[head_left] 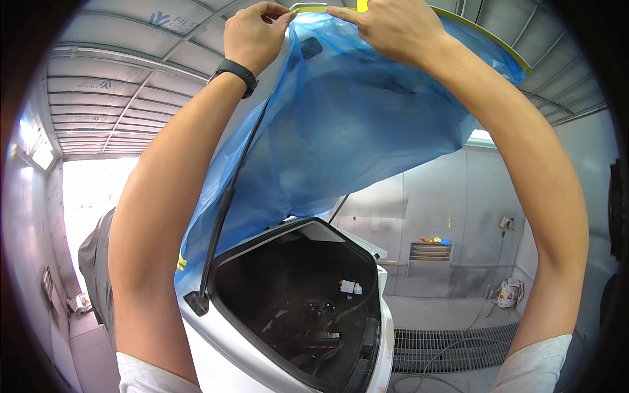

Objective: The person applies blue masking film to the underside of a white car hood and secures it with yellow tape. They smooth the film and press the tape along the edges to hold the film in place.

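While the left hand [254, 38] pinches yellow tape [310, 9] — right hand [401, 27], index extended, touching it — blue film [367, 128] hangs below both.

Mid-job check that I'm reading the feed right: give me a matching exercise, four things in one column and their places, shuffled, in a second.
Things
1. blue plastic sheet
2. yellow tape
3. black wristband
4. floor grate

Places
A. on the left wrist
B. at floor level, lower right of the picture
C. at the top, spanning between the left hand and the right hand
D. spread above the open trunk

Pairs: 1-D, 2-C, 3-A, 4-B
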The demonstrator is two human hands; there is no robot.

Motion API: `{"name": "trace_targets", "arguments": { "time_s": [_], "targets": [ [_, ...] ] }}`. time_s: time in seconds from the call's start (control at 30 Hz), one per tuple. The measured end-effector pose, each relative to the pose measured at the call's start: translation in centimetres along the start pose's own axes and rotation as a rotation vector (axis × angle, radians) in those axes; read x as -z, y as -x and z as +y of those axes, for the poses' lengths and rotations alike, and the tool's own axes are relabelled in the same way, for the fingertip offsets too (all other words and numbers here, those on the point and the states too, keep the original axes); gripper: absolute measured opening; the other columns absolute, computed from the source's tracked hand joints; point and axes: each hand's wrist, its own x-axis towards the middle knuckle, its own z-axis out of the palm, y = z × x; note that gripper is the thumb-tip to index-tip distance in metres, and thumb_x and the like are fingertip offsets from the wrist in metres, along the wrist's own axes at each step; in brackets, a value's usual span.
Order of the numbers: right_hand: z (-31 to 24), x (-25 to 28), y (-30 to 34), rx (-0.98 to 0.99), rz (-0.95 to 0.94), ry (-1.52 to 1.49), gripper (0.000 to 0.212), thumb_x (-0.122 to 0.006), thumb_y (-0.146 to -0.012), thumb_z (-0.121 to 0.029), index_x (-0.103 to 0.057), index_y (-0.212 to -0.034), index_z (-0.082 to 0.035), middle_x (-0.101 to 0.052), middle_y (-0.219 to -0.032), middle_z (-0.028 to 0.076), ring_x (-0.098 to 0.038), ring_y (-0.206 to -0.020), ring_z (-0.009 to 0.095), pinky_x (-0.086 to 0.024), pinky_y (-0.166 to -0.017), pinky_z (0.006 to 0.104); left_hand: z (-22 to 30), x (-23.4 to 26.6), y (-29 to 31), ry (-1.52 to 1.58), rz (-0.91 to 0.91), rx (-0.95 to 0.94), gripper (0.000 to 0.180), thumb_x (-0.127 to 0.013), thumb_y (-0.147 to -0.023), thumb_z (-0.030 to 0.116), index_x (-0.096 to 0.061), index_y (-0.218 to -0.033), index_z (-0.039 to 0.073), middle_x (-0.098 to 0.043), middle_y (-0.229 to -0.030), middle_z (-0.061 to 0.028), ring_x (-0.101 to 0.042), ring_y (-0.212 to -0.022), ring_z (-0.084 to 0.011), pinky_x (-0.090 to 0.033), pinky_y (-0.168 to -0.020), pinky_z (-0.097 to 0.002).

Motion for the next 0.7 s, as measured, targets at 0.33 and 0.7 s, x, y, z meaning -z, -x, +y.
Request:
{"name": "trace_targets", "arguments": {
  "time_s": [0.33,0.7],
  "targets": [
    [-0.8,-0.7,-1.9,-0.012,-0.128,0.096,0.034,-0.045,-0.105,-0.031,-0.076,-0.114,-0.022,-0.071,-0.07,0.005,-0.069,-0.066,0.022,-0.045,-0.084,0.0401,-0.7,-0.6,-1.3,-0.22,0.013,-0.209,0.019,-0.079,-0.083,0.025,-0.08,-0.086,0.005,-0.073,-0.087,-0.0172,-0.069,-0.084,-0.0339,-0.055,-0.079,-0.0444],
    [-1.6,-2.2,-4.2,-0.069,-0.243,0.126,0.042,-0.044,-0.107,-0.035,-0.079,-0.091,-0.018,-0.077,-0.082,0.002,-0.073,-0.082,0.021,-0.046,-0.081,0.0412,-0.6,-1.6,-2.0,-0.311,0.017,-0.185,0.019,-0.076,-0.084,0.026,-0.079,-0.085,0.008,-0.072,-0.09,-0.0146,-0.069,-0.092,-0.0334,-0.055,-0.082,-0.0438]
  ]
}}
